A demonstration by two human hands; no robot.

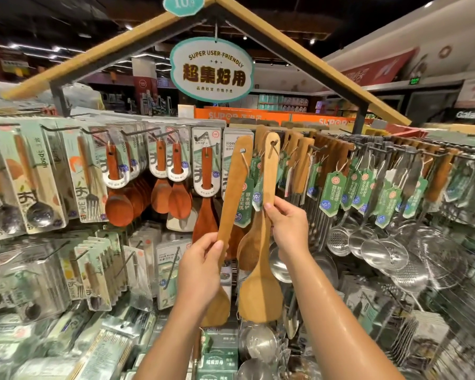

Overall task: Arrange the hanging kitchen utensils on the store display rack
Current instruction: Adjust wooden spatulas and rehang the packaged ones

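Head view: left hand (200, 266) grip clamps left spatula (232, 196); right hand (288, 223) grip clamps right spatula (261, 259).

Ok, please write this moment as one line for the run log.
left hand: holds left wooden spatula | right hand: holds right wooden spatula | both raised before rack hooks

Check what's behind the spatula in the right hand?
Behind the right hand's spatula hangs a darker wooden spoon, with steel ladles further back. The green tag hangs beside its handle. The hook it came from is covered by other handles.
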